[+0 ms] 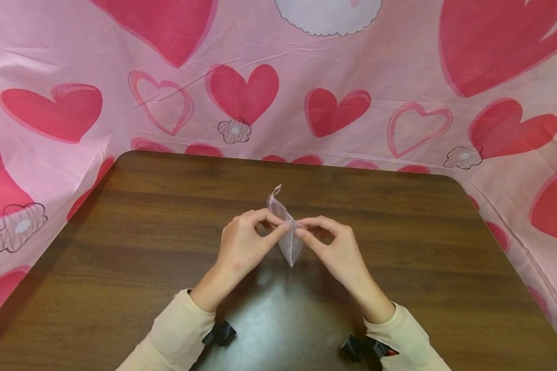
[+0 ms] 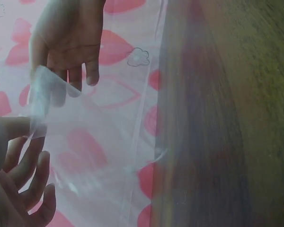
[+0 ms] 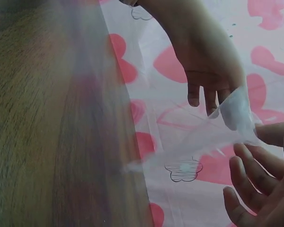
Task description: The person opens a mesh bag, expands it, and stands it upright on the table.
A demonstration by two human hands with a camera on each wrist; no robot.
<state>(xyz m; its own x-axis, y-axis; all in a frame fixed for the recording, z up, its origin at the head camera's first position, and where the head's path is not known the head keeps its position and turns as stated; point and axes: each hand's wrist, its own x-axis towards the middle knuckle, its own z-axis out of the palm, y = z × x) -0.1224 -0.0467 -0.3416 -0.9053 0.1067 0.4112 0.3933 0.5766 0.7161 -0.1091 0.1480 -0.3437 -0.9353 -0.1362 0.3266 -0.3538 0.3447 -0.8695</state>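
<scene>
A small sheer organza pouch (image 1: 291, 250) hangs between the two hands above the table, a thin drawstring loop (image 1: 277, 189) sticking up from its far end. My left hand (image 1: 246, 239) pinches one side of it between thumb and index finger. From the other side my right hand (image 1: 336, 247) pinches it the same way, the fingertips of both hands nearly meeting. In the left wrist view the see-through fabric (image 2: 85, 137) spreads out from the fingers. The right wrist view shows the pouch (image 3: 199, 137) just as thin. Whether anything lies inside cannot be made out.
A dark wood-grain table (image 1: 134, 247) lies under the hands. Behind and beside it hangs a pink cloth (image 1: 288, 51) printed with hearts. Black wrist devices sit by both cuffs, one near the left sleeve (image 1: 176, 330), one near the right sleeve (image 1: 406, 337).
</scene>
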